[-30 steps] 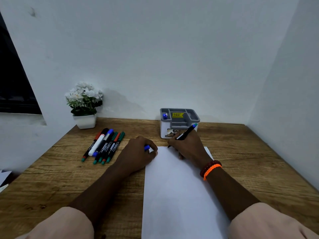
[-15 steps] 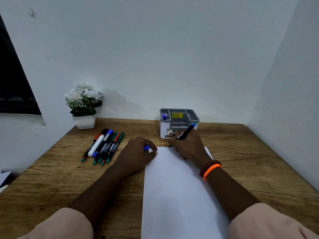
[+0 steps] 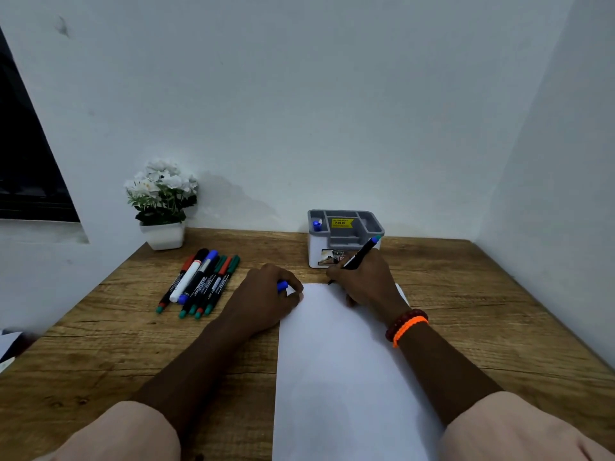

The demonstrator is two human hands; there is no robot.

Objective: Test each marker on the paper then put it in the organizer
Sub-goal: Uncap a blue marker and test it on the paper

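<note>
A white sheet of paper (image 3: 336, 361) lies lengthwise on the wooden desk (image 3: 482, 311). My right hand (image 3: 366, 281) grips a black marker with a blue end (image 3: 361, 254), its tip at the paper's top edge. My left hand (image 3: 266, 296) rests at the paper's top left corner, fingers curled round a blue cap (image 3: 282, 286). The grey and white organizer (image 3: 344, 236) stands just behind my right hand, with one blue-capped marker (image 3: 317, 224) in its left slot. Several markers (image 3: 199, 282) lie side by side to the left.
A small white pot of white flowers (image 3: 163, 204) stands at the back left by the wall. Walls close the desk at the back and right. A dark window is at the far left, and some papers (image 3: 8, 347) lie past the desk's left edge.
</note>
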